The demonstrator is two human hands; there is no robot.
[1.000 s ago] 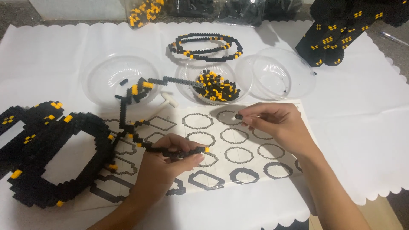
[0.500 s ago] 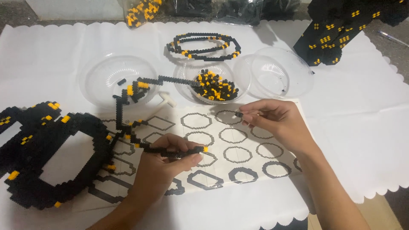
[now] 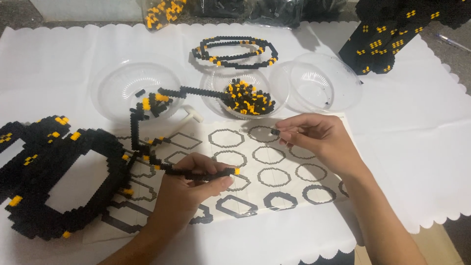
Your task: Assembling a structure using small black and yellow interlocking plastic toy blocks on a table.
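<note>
Mid-build: left hand (image 3: 189,184) grips the part-built black brick chain (image 3: 162,127), right hand (image 3: 319,140) pinches 1 small black brick (image 3: 275,132), loose bricks remain in the middle bowl (image 3: 216,100).

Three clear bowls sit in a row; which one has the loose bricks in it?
The middle bowl: it holds a heap of black and yellow bricks. The right bowl looks nearly bare, and the left bowl shows no such heap.
</note>
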